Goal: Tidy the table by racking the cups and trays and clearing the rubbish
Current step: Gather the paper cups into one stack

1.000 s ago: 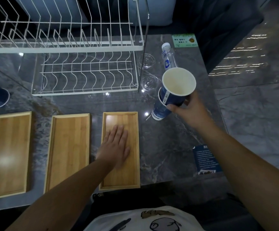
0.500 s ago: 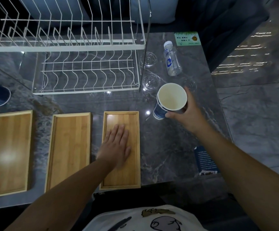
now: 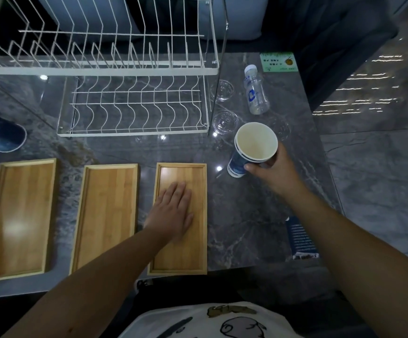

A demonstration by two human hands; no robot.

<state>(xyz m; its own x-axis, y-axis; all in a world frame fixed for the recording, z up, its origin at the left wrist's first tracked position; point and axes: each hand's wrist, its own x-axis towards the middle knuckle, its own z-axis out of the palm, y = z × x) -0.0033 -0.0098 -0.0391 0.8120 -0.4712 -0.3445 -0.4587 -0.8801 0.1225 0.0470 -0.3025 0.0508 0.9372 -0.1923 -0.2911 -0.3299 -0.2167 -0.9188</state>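
Right hand [image 3: 275,173]: fingers wrapped around nested paper cups [image 3: 253,147]. Left hand [image 3: 173,211]: flat, fingers spread, on bamboo tray [image 3: 199,252].

Dark grey marble-look table [image 3: 251,223], pretty glossy. A white wire dish rack [image 3: 132,103] sits at the back. Three bamboo trays [image 3: 107,215] lie side by side along the near edge. On the right: stacked paper cups [image 3: 249,152], a plastic water bottle [image 3: 256,91] on its side, clear glass cups [image 3: 224,121], a green card [image 3: 278,62], and a blue leaflet [image 3: 300,240] near the edge.
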